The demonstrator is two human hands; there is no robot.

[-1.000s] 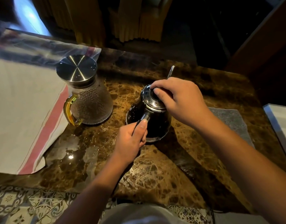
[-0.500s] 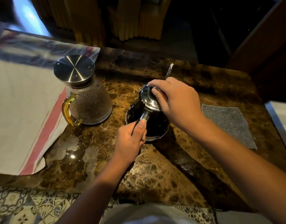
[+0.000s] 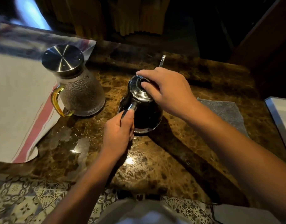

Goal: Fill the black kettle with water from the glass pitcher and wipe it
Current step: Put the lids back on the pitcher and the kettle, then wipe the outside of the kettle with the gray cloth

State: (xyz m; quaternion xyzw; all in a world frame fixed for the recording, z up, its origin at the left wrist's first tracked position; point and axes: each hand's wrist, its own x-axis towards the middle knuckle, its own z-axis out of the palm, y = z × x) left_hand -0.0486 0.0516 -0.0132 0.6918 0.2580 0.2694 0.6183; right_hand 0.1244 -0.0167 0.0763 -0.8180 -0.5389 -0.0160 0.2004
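Note:
The black kettle (image 3: 145,113) stands upright in the middle of the brown marble table (image 3: 163,167), its thin spout pointing away from me. My left hand (image 3: 118,135) is closed around its handle at the near side. My right hand (image 3: 166,91) rests on top of the kettle, fingers pinching the knob of the shiny metal lid (image 3: 137,89). The textured glass pitcher (image 3: 79,92), with an amber handle and a steel lid, sits to the kettle's left, apart from it. A grey cloth (image 3: 224,113) lies flat to the right, partly under my right forearm.
A white cloth with a red stripe (image 3: 21,102) covers the table's left part. Puddles of water (image 3: 80,146) lie on the marble near my left wrist. A light tray edge (image 3: 279,120) shows at the far right. Patterned floor tiles lie below the table's near edge.
My right hand's fingers have shifted on the lid, now showing more of its top. The kettle, pitcher and left hand have stayed in place.

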